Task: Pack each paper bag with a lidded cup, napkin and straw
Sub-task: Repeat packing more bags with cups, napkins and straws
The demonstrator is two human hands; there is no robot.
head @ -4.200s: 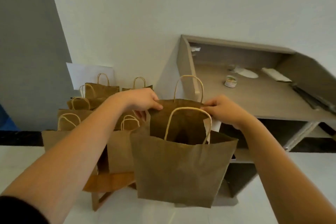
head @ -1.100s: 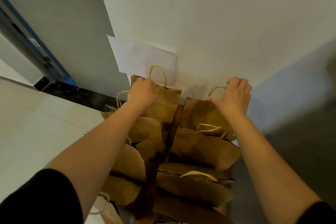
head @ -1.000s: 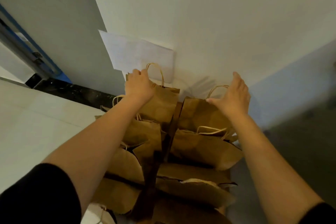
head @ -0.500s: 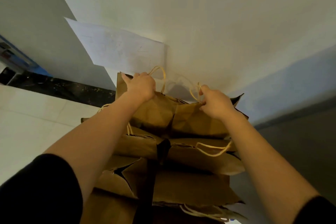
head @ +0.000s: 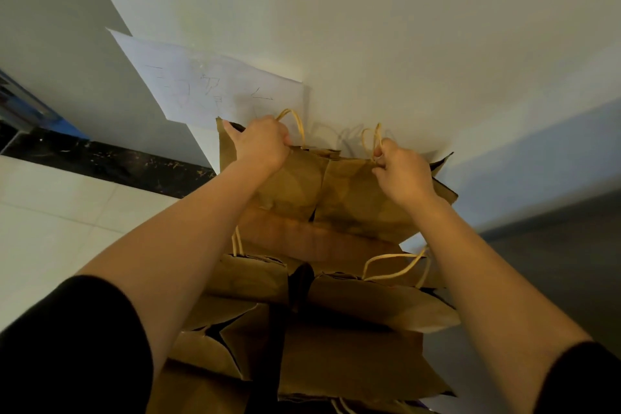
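Hands were both at the far row of brown paper bags, against the white wall (head: 403, 27). Left hand (head: 260, 143) gripped the top edge of the far-left bag (head: 289, 185), fingers curled over the rim beside its twisted paper handle (head: 295, 121). Right hand (head: 405, 175) pinched the handle loops (head: 373, 138) of the far-right bag (head: 356, 208), fingers closed round the cord. These two bags sat side by side, touching along a centre seam, their brown paper creased and their mouths hidden behind the hands. Nearer rows of bags (head: 369, 302) were packed tight below the forearms, some rims bent or folded over, one pale handle (head: 393, 265) lying loose across a rim. Contents of any bag could not be seen. A white sheet of paper (head: 208, 84) with faint handwriting hung on the wall just above the left hand. Pale tiled floor (head: 50, 228) lay to the left. Black sleeves (head: 67, 346) covered both upper arms.
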